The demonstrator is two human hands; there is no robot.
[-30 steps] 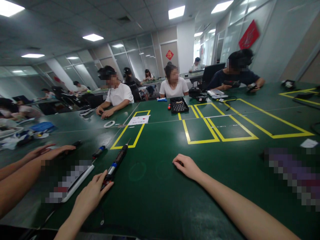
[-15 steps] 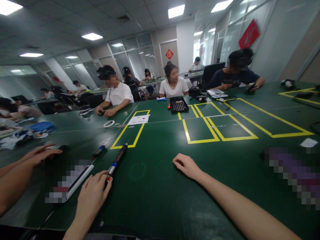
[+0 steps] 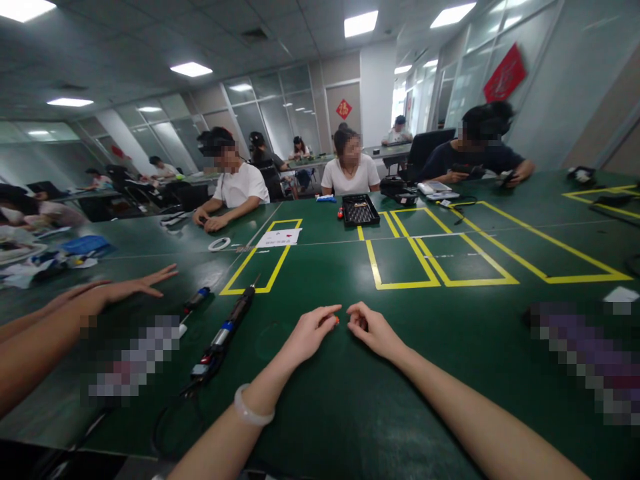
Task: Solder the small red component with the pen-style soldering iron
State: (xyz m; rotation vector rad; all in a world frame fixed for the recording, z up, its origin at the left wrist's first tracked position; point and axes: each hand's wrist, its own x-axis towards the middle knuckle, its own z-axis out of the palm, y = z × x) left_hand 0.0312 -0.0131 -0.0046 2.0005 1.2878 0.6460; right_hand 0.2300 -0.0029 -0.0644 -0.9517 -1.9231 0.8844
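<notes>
My left hand is over the middle of the green table, thumb and fingers closed together. A small orange piece shows at its fingertips; its kind is too small to make out. Facing it, a short gap away, my right hand has curled fingers, and whatever they hold is hidden. To the left of my left hand lies an electric screwdriver, bit pointing away from me, its cable looping near the table edge. Beyond it on the left rests a smaller blue and black driver.
A co-worker's hand reaches in from the left, fingers spread. Blurred-out objects lie at left and right. Yellow tape frames, a paper sheet, a white ring and a black tray are farther off; several people sit around.
My left hand has left the electric screwdriver and moved right, close to my right hand, which stays put. The co-worker's hand at left has lifted and stretched out to the right.
</notes>
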